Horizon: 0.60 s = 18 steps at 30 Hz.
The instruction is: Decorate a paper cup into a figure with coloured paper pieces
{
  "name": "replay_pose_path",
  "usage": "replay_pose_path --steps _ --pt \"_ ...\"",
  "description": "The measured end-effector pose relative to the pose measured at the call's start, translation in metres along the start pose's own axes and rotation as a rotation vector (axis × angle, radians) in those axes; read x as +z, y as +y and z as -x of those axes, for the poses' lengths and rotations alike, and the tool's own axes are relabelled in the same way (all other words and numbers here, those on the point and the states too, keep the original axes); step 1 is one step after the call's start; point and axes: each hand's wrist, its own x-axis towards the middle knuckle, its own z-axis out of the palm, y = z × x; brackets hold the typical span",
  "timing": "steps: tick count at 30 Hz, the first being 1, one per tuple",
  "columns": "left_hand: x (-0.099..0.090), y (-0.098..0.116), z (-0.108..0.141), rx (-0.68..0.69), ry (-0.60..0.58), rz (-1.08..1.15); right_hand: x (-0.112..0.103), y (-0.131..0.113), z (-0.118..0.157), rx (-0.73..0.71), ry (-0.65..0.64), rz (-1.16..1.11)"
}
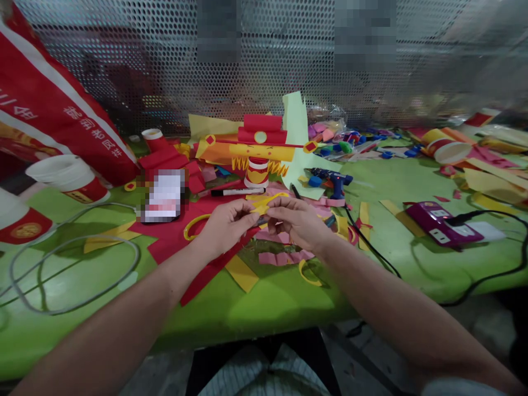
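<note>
Between my two hands is a small yellow paper strip [264, 205], pinched at its ends by the fingertips. My left hand [226, 226] is closed on its left side, and my right hand [297, 221] grips the right side. Fingers hide part of the strip. Just left of my left hand lies a yellow loop [193, 226] on red paper [165, 242]. Folded pink paper strips [284, 257] lie beneath my right hand. Behind the hands stands a paper figure [253, 149] with a red hat, above a paper cup [256, 175]. A black-and-white marker [238, 192] lies before it.
A blue glue gun [337, 180] trails a black cable on the right, near a purple power socket block [443, 224]. At left are a phone [164, 195], stacked paper cups [74, 179], a white cable [136, 258] and a red bag [61, 104]. A perforated metal panel [284, 60] rises behind.
</note>
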Motion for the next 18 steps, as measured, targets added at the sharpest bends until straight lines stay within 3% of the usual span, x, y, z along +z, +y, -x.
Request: replay_pose_path --steps 6,18 --pt "-0.0031 -0.0010 -0.0005 -0.035 -0.022 -0.018 -0.0024 0.0005 -0.0009 -0.003 0.016 0.011" --pt "-0.0056 -0.0011 -0.0026 0.049 -0.047 -0.206 0.0019 0.0054 -0.0011 -0.058 0.006 0.151"
